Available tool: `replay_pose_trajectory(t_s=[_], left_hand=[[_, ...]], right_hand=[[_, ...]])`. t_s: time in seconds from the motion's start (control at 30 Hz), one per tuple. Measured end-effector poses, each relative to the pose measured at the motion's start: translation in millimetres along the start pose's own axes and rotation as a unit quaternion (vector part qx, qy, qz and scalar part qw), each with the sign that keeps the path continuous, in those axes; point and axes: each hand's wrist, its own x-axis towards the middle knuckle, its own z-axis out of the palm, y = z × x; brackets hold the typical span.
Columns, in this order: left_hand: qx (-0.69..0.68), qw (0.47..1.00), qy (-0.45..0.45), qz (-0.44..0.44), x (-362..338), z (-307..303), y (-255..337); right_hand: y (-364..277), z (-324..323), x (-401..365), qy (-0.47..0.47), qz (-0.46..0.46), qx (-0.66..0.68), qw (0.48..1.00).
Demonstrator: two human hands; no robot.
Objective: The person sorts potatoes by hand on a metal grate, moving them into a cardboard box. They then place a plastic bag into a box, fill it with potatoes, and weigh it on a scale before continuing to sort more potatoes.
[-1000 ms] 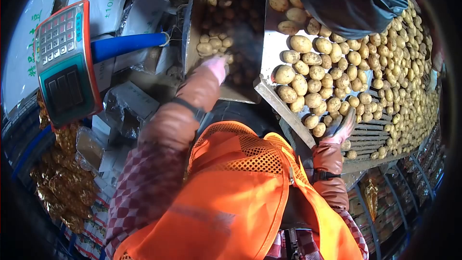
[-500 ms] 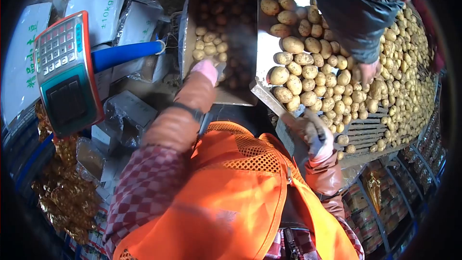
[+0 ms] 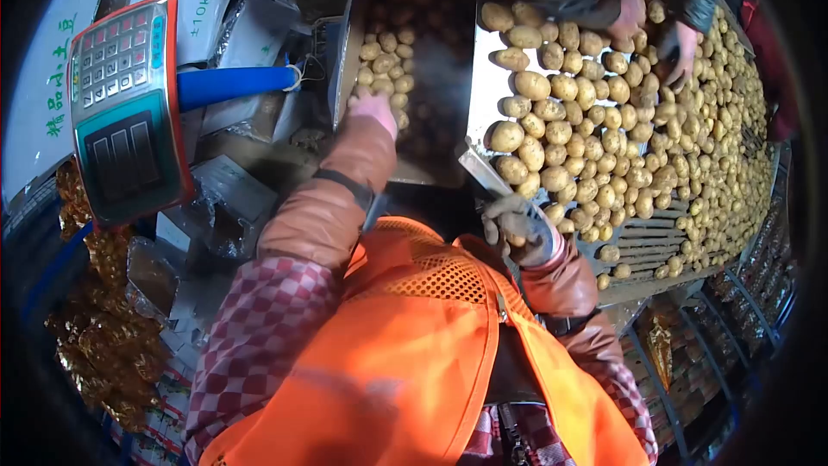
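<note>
The left hand (image 3: 373,110) reaches down into a box (image 3: 352,56), its fingers bent against the potatoes (image 3: 388,60) there; whether they grip one, I cannot tell, as the hand's back hides it. The right hand (image 3: 523,229), gloved, hangs at the near corner of the surface (image 3: 485,103), fingers loosely curled and partly open; nothing shows in them, though their undersides are hidden. The box stands open just beside the surface, probably so potatoes need travel little between the two. Pale potatoes lie along its left side; more sit in shadow to the right. Potatoes also crowd the surface, where the raised rim (image 3: 490,174) likely stops them rolling off. Beyond, another person's hands (image 3: 630,15) are among them. Left of the box stands a scale (image 3: 129,112), near plastic-wrapped cartons (image 3: 185,0).
</note>
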Motion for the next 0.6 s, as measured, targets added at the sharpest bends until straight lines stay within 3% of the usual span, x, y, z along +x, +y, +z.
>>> replay_pose_trajectory(t_s=[0.03,0.1,0.17,0.23,0.3,0.37,0.4,0.47,0.6], left_hand=[[0.042,0.999,0.018,-0.01,1,0,11],[0.06,0.973,-0.215,0.067,-22,-20,20],[0.057,0.96,-0.226,0.153,-29,30,-5],[0.056,0.954,-0.254,0.147,-22,-1,23],[0.026,0.953,-0.136,0.269,-13,-23,47],[0.063,0.953,-0.145,0.258,8,-28,78],[-0.003,0.984,-0.099,0.148,22,-10,93],[-0.055,0.991,-0.11,0.053,46,7,113],[-0.13,0.982,-0.133,-0.003,78,27,141]], right_hand=[[-7,6,-7,0.064,0.036,0.006,0.997],[6,-19,-20,0.047,0.059,0.0,0.997],[6,-12,-22,0.071,0.052,0.03,0.996],[2,-9,-20,0.097,0.041,0.061,0.993],[-3,-9,-19,0.106,0.049,0.077,0.99],[-4,-8,-22,0.09,0.028,0.091,0.991],[-7,-6,-25,0.092,0.027,0.068,0.993],[-7,-5,-32,0.118,0.025,0.038,0.992],[-1,-2,-57,0.202,0.016,0.066,0.977]])
